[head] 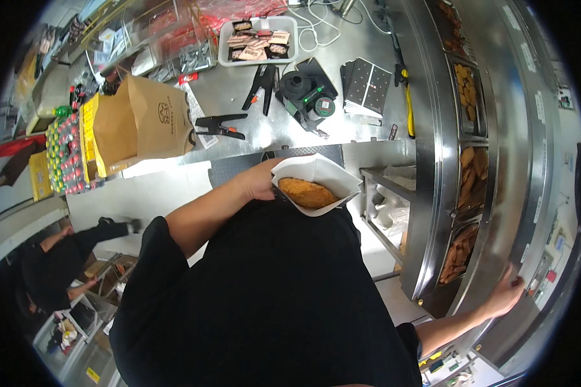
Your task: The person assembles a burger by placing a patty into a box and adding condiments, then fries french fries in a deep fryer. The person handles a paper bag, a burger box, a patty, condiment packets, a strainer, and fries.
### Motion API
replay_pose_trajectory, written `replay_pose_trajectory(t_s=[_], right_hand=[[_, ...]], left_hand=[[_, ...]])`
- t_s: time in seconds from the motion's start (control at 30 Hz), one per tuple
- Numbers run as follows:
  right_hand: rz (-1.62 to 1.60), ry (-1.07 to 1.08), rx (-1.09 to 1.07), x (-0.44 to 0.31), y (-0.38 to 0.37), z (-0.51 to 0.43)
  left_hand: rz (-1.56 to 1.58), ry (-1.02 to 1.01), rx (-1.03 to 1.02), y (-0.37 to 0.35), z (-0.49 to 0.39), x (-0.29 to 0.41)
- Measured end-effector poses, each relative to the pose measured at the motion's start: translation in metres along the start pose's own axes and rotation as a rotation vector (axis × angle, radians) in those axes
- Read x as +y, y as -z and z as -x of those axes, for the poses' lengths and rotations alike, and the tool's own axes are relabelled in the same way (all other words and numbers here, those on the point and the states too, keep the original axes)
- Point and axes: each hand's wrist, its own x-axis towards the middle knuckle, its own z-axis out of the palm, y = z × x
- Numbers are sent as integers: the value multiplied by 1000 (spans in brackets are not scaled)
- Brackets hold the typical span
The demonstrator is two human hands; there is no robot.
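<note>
My left hand (263,180) grips the side of an opened paper bag (314,169), white inside, held in front of my body. A piece of breaded fried food (308,192) lies in it. At the far right my right hand (504,296) is stretched out beside the metal frame of a warming cabinet; its fingers are curled, and whether it holds anything cannot be made out. The cabinet's trays near it hold brown fried pieces (460,254), larger fried pieces (473,176) and small golden pieces (466,92).
On the steel counter (266,130) stand a brown paper carrier bag (147,121), black staplers (221,126), a black device (300,92), printed paper bags (368,84) and a tub of sachets (257,62). Bottles (68,159) are packed at left. A person in black (53,261) is at lower left.
</note>
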Motion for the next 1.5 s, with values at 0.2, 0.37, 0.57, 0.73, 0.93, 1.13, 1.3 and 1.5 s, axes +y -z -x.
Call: replay_pose_trajectory(t_s=[0.2,0.37,0.57,0.73,0.93,1.13,1.3,1.5], right_hand=[[-430,442,-341,-98,-21,160],[-1216,314,-647,-221,33,212],[-1662,1093,-1013,-300,143,232],[-1909,1033,-845,-302,148,250],[-1712,1332,-879,-291,138,257],[-1899,1337,-1044,-286,135,274],[-1711,921,-1765,-280,146,296],[-1526,1858,-432,-298,183,283]], left_hand=[[-434,-116,-352,-20,21,21],[-667,-144,-418,-24,34,27],[-871,-51,-483,-19,59,31],[-1178,-350,-458,-23,146,32],[-1574,-721,28,-38,175,-37],[-1383,-661,426,-59,200,-80],[-900,-354,646,-63,213,-110],[-498,-298,592,-54,228,-115]])
